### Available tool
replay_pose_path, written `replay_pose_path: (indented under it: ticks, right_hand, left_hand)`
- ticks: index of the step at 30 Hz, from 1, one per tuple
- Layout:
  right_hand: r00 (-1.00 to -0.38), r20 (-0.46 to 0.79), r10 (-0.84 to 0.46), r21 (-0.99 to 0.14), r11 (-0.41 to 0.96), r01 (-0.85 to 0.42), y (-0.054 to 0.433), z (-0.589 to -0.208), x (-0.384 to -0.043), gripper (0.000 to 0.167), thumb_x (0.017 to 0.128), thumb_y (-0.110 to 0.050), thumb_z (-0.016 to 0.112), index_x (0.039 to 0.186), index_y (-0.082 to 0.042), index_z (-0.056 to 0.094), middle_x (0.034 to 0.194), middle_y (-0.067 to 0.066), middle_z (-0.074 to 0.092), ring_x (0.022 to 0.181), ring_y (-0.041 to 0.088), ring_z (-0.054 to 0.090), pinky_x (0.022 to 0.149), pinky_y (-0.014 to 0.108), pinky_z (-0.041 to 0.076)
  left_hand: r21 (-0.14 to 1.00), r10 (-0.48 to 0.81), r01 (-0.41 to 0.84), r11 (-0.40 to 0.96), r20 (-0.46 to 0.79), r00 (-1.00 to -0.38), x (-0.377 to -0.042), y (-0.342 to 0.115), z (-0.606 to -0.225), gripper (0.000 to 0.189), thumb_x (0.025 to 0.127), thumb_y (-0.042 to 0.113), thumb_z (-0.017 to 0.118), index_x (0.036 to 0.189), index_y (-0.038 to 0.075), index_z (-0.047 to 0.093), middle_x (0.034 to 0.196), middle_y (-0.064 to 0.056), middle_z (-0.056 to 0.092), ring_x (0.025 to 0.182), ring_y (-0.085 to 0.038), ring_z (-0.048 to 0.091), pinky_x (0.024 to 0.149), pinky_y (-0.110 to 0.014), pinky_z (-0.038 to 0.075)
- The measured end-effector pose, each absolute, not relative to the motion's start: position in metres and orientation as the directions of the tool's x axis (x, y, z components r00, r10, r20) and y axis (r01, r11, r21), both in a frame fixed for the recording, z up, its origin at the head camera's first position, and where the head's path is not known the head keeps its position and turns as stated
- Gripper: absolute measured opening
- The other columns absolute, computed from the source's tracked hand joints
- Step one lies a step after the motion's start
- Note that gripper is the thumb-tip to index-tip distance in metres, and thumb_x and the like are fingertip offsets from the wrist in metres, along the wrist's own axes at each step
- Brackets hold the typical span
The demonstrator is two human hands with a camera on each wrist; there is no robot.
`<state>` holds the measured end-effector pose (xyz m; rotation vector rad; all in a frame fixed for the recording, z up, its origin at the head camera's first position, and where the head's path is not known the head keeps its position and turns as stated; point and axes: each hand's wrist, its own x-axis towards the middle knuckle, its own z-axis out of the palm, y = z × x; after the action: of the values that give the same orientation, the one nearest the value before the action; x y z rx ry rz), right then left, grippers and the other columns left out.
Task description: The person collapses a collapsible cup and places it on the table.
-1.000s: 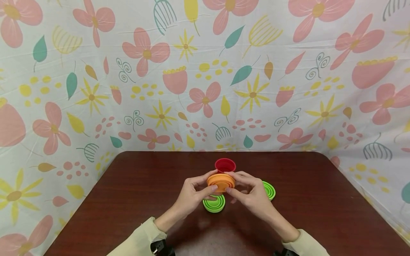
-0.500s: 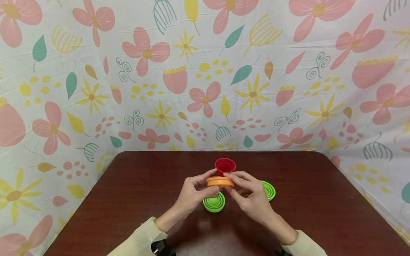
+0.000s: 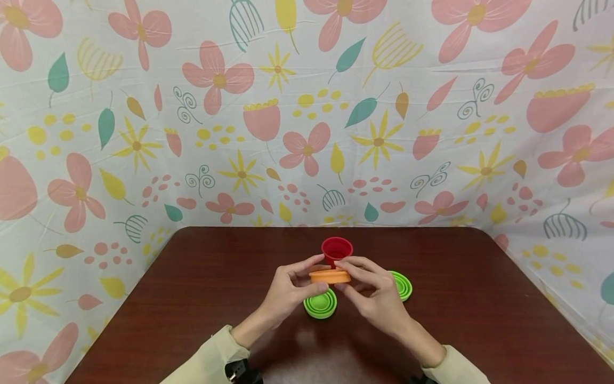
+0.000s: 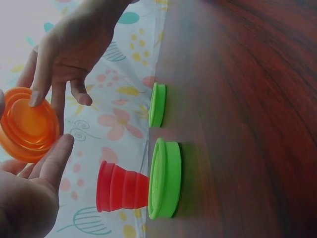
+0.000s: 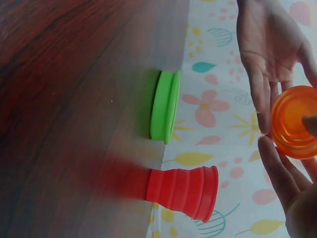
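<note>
Between both hands, above the table, is a flattened orange collapsible cup (image 3: 330,276). My left hand (image 3: 284,290) pinches its left side between thumb and fingers. At the opposite side, my right hand (image 3: 380,294) grips the rim likewise. Seen in the left wrist view, the cup's ringed face (image 4: 30,124) has a thumb or finger of the right hand on it. Just beyond the hands stands an extended red collapsible cup (image 3: 337,248), its lower part partly hidden. Below the orange cup lies a flattened green collapsible cup (image 3: 320,305).
A second flattened green cup (image 3: 403,286) lies right of the right hand, partly covered by it. The dark wooden table (image 3: 216,277) reaches back to a floral cloth (image 3: 307,106) hanging behind and at the sides.
The orange cup has tilted from showing its ringed face to nearly edge-on in the head view. Both hands keep hold of it and turned slightly; the other cups stay put.
</note>
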<state>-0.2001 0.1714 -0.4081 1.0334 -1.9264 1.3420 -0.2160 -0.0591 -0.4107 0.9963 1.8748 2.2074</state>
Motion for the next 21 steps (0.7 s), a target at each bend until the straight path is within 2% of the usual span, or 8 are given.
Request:
replay_pose_path:
  ticks: [5, 9, 13, 17, 21]
  right_hand:
    - [-0.690, 0.672, -0.270, -0.654, 0.220, -0.723, 0.1735, -0.4057, -0.1977, 0.062, 0.080, 0.000, 0.091, 0.137, -0.010, 0.071, 0.132, 0.012, 0.066, 0.103, 0.024, 0.072, 0.070, 0.034, 0.065]
    - [-0.762, 0.586, -0.275, -0.738, 0.208, -0.642, 0.1757, -0.4070, -0.1993, 0.063, 0.082, -0.006, 0.092, 0.141, -0.012, 0.069, 0.136, 0.011, 0.065, 0.100, 0.024, 0.073, 0.076, 0.037, 0.065]
    - [-0.815, 0.501, -0.291, -0.790, 0.229, -0.568, 0.1781, -0.4063, -0.1990, 0.062, 0.085, -0.014, 0.090, 0.142, -0.014, 0.068, 0.137, 0.009, 0.066, 0.107, 0.022, 0.069, 0.082, 0.040, 0.065]
    - [-0.849, 0.432, -0.304, -0.823, 0.253, -0.509, 0.1791, -0.4043, -0.1988, 0.060, 0.088, -0.019, 0.088, 0.144, -0.011, 0.066, 0.139, 0.005, 0.066, 0.118, 0.024, 0.066, 0.089, 0.043, 0.063]
    - [-0.866, 0.396, -0.306, -0.836, 0.271, -0.478, 0.1807, -0.4036, -0.1998, 0.058, 0.089, -0.022, 0.087, 0.143, -0.014, 0.068, 0.140, 0.003, 0.067, 0.129, 0.028, 0.061, 0.103, 0.056, 0.054]
  left_hand:
    - [0.897, 0.454, 0.384, -0.218, 0.441, -0.774, -0.2153, -0.0594, -0.4103, 0.060, 0.094, 0.006, 0.080, 0.150, 0.003, 0.058, 0.137, -0.028, 0.064, 0.111, -0.026, 0.073, 0.094, -0.034, 0.060]
    - [0.900, 0.450, 0.383, -0.206, 0.435, -0.780, -0.2147, -0.0605, -0.4102, 0.064, 0.092, 0.007, 0.083, 0.150, 0.004, 0.058, 0.140, -0.023, 0.064, 0.112, -0.025, 0.072, 0.095, -0.034, 0.059]
    - [0.905, 0.454, 0.370, -0.208, 0.425, -0.783, -0.2147, -0.0611, -0.4111, 0.067, 0.090, 0.008, 0.085, 0.151, 0.005, 0.057, 0.143, -0.020, 0.063, 0.117, -0.026, 0.070, 0.098, -0.038, 0.058]
    - [0.905, 0.461, 0.372, -0.205, 0.425, -0.779, -0.2148, -0.0611, -0.4109, 0.067, 0.089, 0.008, 0.086, 0.151, 0.006, 0.058, 0.143, -0.015, 0.064, 0.120, -0.029, 0.069, 0.099, -0.040, 0.057]
    - [0.900, 0.467, 0.383, -0.207, 0.435, -0.770, -0.2149, -0.0612, -0.4116, 0.069, 0.089, 0.008, 0.086, 0.151, 0.009, 0.058, 0.145, -0.013, 0.063, 0.121, -0.030, 0.069, 0.099, -0.040, 0.057]
